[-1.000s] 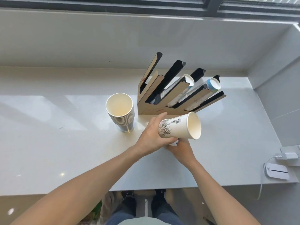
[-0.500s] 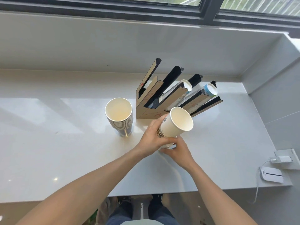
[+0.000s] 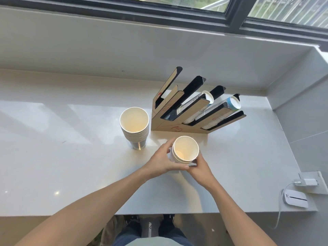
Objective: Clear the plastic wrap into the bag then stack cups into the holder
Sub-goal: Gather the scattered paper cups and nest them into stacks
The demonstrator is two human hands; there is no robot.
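Both hands hold a short stack of white paper cups, mouth up, just in front of the cup holder. My left hand wraps its left side and my right hand grips its lower right. The holder is a slanted cardboard-and-black rack; two of its slots carry cup stacks, the left slots look empty. A taller stack of paper cups stands upright to the holder's left. No plastic wrap or bag is visible.
The white counter runs to a wall and window ledge behind. At the right edge lie a white device with a cable and a charger plug. My legs show below the counter's front edge.
The held cup stack has turned from lying sideways with its mouth to the right to upright with its mouth up, and it sits lower, closer to the counter.
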